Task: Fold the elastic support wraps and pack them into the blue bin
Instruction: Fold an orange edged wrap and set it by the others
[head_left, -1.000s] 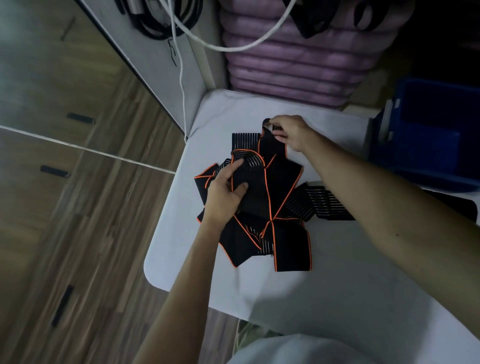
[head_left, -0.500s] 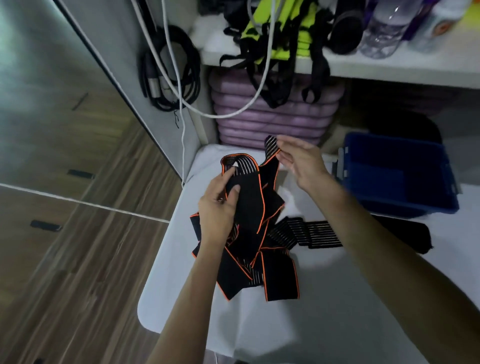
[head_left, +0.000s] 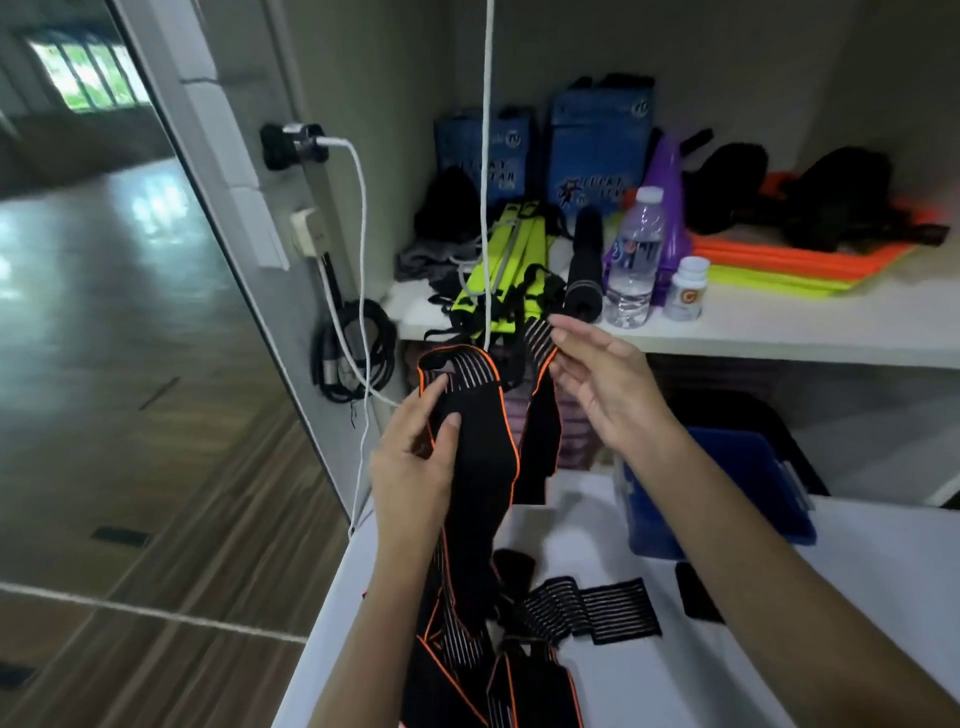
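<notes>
Nearest, below both hands, a heap of black support wraps (head_left: 498, 670) with orange edging and pale stripes lies on the white desk (head_left: 675, 675). A black striped strap (head_left: 592, 608) spreads flat to the right of the heap, under the right forearm, and a small black piece (head_left: 696, 592) lies just beyond it.

From the heap one elastic support wrap (head_left: 478, 447) rises into the air. The left hand (head_left: 415, 467) grips its broad black band: the thumb presses the front face, the other fingers (head_left: 426, 400) curl round its left edge, so the band sits clamped between them. Above these fingers the wrap loops over, showing its striped, orange-rimmed top. A second tail of the same wrap hangs down to the right of the left hand, between the two hands.

The right hand (head_left: 602, 384) is raised a little higher. Its thumb and forefinger pinch the striped upper end of that tail at its top left, while the remaining fingers (head_left: 576, 400) are spread apart and loosely extended, holding nothing.

Past the right wrist, lower and to the right of the fingers, the blue bin (head_left: 737, 493) stands on the desk, well apart from the lifted wrap.

Farther off, behind the fingers, a white shelf (head_left: 779, 332) carries a water bottle (head_left: 634, 260), a small white pill jar (head_left: 685, 288), a black roller (head_left: 584, 265), neon yellow straps (head_left: 498, 265), and blue boxes (head_left: 597, 140). A white cable (head_left: 487, 156) hangs straight down just behind the wrap's loop.
</notes>
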